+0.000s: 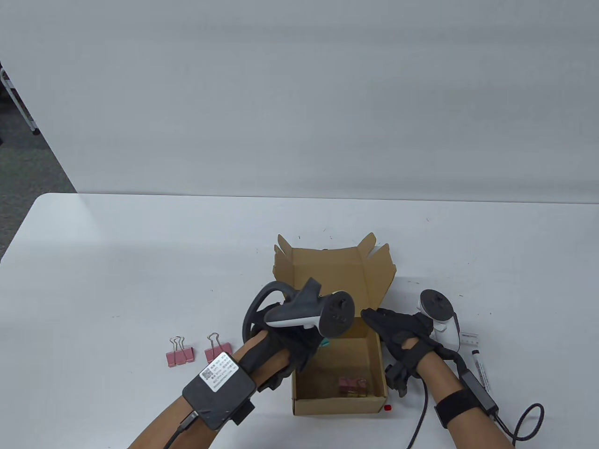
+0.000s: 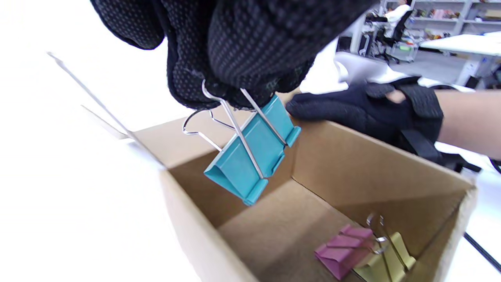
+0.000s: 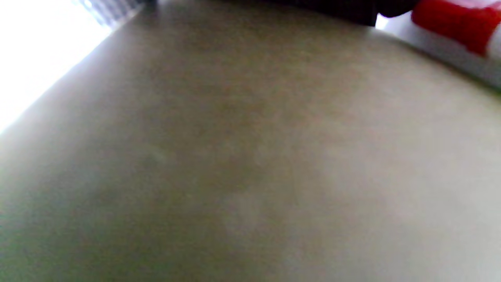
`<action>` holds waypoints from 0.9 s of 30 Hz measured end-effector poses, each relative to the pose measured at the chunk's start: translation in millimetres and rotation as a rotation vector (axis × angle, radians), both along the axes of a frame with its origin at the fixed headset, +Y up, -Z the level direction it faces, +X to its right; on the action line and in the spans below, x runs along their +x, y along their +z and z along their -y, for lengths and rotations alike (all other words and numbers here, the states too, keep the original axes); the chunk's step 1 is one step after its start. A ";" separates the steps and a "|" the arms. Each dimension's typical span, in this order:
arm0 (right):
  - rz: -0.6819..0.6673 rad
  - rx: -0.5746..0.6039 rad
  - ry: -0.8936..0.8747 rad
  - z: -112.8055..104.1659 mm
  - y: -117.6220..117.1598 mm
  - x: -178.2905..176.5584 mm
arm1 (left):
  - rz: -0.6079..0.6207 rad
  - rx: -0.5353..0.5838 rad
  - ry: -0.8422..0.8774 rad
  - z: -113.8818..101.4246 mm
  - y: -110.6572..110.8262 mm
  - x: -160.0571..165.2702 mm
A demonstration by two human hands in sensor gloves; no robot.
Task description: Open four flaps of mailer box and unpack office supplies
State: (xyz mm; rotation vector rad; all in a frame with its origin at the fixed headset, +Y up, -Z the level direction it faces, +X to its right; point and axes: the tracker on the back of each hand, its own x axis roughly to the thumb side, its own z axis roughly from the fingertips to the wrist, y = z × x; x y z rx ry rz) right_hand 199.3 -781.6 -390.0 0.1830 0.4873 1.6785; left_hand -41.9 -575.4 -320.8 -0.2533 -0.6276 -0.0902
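Left hand [image 2: 235, 51] pinches the teal clip [image 2: 252, 156] by its wire handles, dangling it over the open box [image 1: 369, 369] so it comes out clean. Right hand [image 1: 398, 332] rests on the cardboard wall, steadying it; I can't tell how its fingers lie. Pink clip [image 2: 342, 250] and yellow clip [image 2: 385, 262], glossy folded metal, sit on the floor of the box.

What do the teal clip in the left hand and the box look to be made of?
Teal binder clip: body looks like painted sheet metal, smooth with crisp folds; its handles are bare silvery wire, pinched by the left hand. Mailer box: plain brown cardboard, matte and unprinted, with thin cut edges; whether it is corrugated is too small to tell.
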 end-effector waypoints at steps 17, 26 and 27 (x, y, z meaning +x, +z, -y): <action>0.005 -0.001 -0.013 0.9 1.0 0.6 | -0.074 -0.096 -0.212 96.9 -37.5 -61.8; 0.004 -0.001 -0.015 1.0 1.1 0.5 | -0.052 -0.161 -0.248 129.4 -50.3 -57.8; 0.004 -0.001 -0.015 1.0 1.1 0.5 | -0.054 -0.167 -0.253 131.7 -51.2 -58.3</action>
